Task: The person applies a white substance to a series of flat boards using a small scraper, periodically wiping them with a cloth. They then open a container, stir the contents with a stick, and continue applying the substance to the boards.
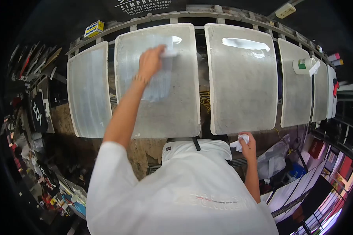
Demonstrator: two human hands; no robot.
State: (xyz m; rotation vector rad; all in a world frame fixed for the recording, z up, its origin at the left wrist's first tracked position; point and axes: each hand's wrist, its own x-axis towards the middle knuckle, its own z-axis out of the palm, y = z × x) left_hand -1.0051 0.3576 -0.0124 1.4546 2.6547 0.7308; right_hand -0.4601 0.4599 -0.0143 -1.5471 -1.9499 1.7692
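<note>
My left hand [151, 62] is over the upper part of a grey printing board [176, 86], its fingers closed on a small pale flat piece [169, 53] like a spreader card. Motion blurs this piece, so its exact kind does not show. Shiny, whitish streaks of a wet-looking film [133, 51] cover the left part of that board. Low on the right, near my waist, my right hand [248, 145] grips a crumpled white tissue or cloth [239, 143]. It is just below the neighbouring grey board [241, 90].
At the far left stands another streaked board [88, 90]. A white tub [301, 66] with a green label rests on a board [296, 94] to the right. Behind the boards runs a metal rail [153, 17] with a yellow-and-blue box [94, 29]. Yellow cord [205, 101] hangs between two boards.
</note>
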